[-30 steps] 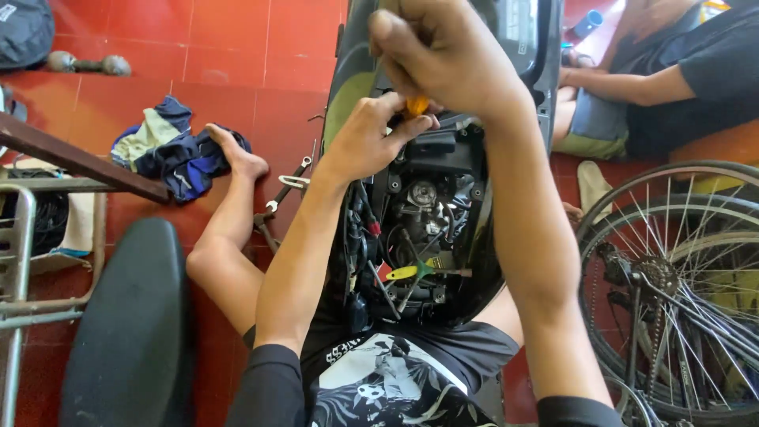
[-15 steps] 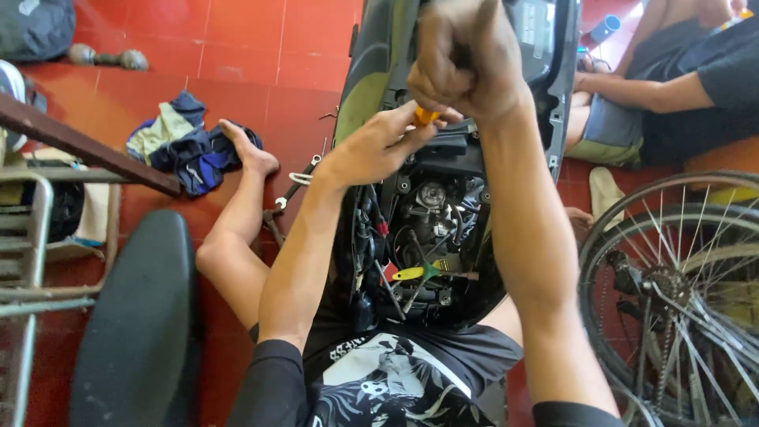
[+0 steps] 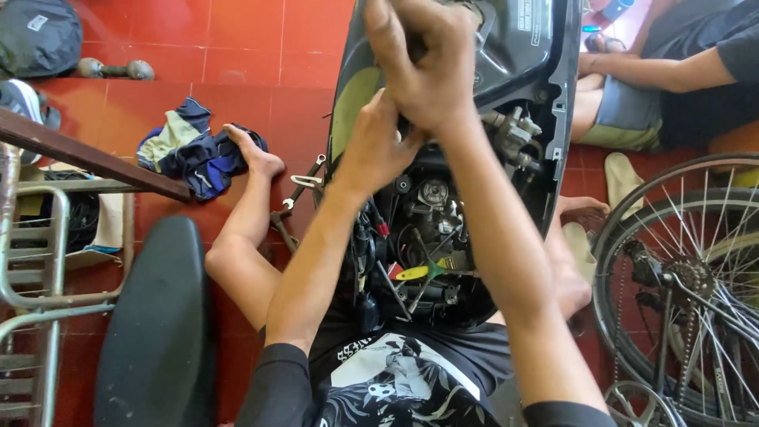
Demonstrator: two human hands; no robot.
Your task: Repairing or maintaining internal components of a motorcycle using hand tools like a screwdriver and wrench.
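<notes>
An opened scooter body (image 3: pixel 545 95) lies in front of me, with the engine and wiring (image 3: pixel 431 213) exposed. My right hand (image 3: pixel 427 63) is a closed fist above the opening; whatever it grips is hidden inside the fist. Just below it, my left hand (image 3: pixel 379 146) presses up against it, its fingertips hidden behind the right hand. A yellow-and-green handled screwdriver (image 3: pixel 423 271) lies loose among the engine parts. My bare legs are spread either side of the scooter on the red tile floor (image 3: pixel 261 47).
Wrenches (image 3: pixel 296 194) and a blue rag pile (image 3: pixel 198 150) lie on the floor to the left. A black seat (image 3: pixel 158 316) and a metal frame (image 3: pixel 32 277) stand lower left. A bicycle wheel (image 3: pixel 688 277) is close on the right. Another person (image 3: pixel 672 71) sits upper right.
Both hands have shifted up and a little left over the scooter. The orange handle that showed between them earlier is now covered by the right fist.
</notes>
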